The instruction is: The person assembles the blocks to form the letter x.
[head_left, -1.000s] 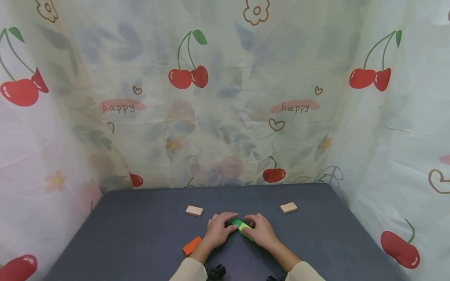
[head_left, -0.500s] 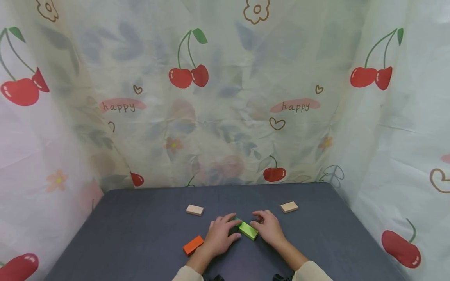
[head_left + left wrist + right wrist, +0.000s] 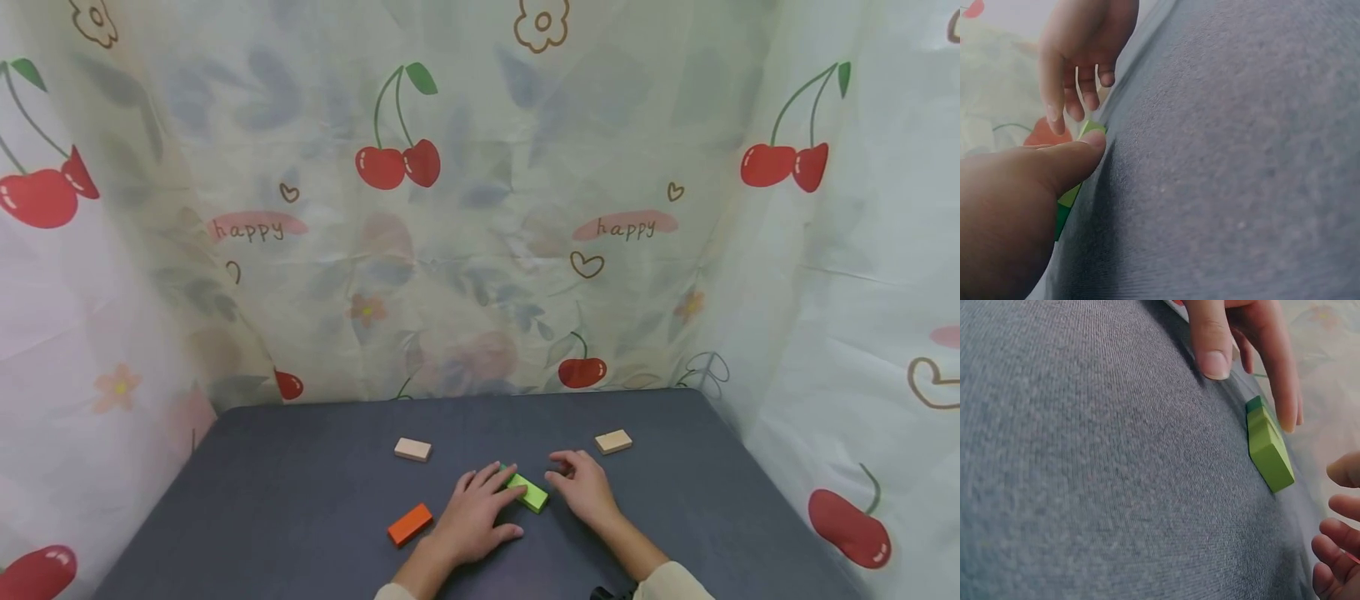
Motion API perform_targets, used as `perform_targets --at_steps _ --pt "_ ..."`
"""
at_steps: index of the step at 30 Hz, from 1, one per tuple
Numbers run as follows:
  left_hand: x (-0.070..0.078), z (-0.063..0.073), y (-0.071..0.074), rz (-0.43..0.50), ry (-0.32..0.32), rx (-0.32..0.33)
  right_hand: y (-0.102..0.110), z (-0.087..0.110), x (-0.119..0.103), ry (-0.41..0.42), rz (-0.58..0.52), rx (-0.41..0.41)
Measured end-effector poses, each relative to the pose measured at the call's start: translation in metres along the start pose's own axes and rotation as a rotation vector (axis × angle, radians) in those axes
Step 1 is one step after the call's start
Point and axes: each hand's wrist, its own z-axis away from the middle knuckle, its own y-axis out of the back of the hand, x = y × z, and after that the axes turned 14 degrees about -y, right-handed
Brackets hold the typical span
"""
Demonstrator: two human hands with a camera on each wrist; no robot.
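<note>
A light green block point(image 3: 534, 497) lies on the dark table, end to end with a dark green block point(image 3: 1254, 404) that shows more fully in the right wrist view. My left hand point(image 3: 472, 518) reaches over the pair, fingers spread and fingertips at the blocks, hiding part of both. Its thumb stands apart on the near side. To the right of the light green block, my right hand point(image 3: 587, 490) hovers with loosely bent fingers and holds nothing. In the left wrist view, the dark green end point(image 3: 1062, 220) shows beneath my left hand.
An orange block point(image 3: 410, 525) lies left of my left wrist. Two pale wooden blocks lie farther back, the left one point(image 3: 413, 449) behind my left hand and the right one point(image 3: 613, 442) behind my right hand. A cherry-print curtain point(image 3: 465, 250) encloses the table point(image 3: 300, 467).
My right hand has let go of the light green block and moved away to the right. My left hand has opened from its grip at the dark green block and spread over both blocks.
</note>
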Motion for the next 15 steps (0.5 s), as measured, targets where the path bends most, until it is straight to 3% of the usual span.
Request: perform_targets --at_steps 15 --pt "0.0042 0.0019 -0.0042 -0.026 -0.046 -0.03 0.0024 0.0004 0.0065 -0.035 0.018 -0.008"
